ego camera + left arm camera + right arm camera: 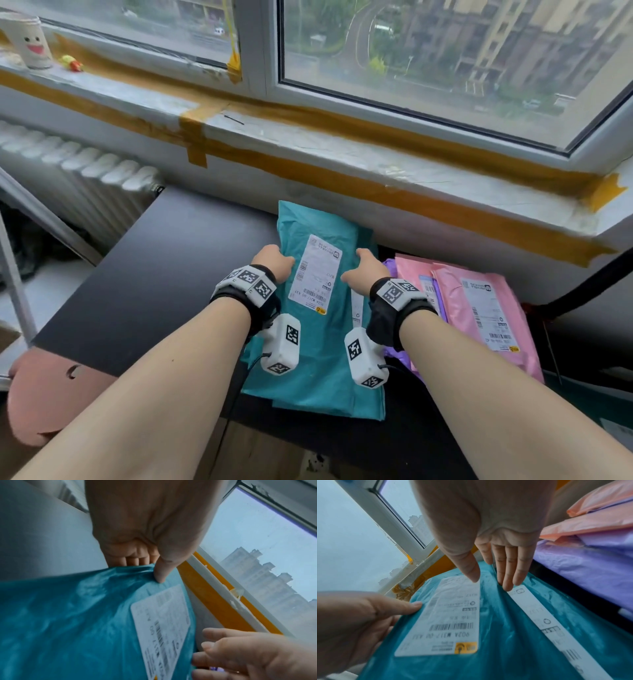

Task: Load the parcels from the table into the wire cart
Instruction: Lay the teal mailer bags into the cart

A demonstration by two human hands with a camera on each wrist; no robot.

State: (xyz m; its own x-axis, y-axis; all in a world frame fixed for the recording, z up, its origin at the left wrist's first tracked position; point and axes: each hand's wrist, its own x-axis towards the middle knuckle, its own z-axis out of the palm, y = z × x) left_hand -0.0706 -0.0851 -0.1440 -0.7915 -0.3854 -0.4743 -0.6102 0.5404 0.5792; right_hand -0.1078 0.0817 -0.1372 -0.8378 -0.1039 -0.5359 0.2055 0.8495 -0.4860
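1. A teal parcel (318, 308) is lying on the dark table (154, 274), its long axis running away from the person toward the windowsill (342, 150)
2. The left hand (274, 262) is pinching its left edge, thumb on top, fingers curling beneath
3. The right hand (364, 274) is resting flat-fingered along its right edge, not yet gripping
4. Pink parcels (479, 308) are waiting just beside, to the right

head: above, downward | wrists: close, forward | shared: teal parcel (318, 342)
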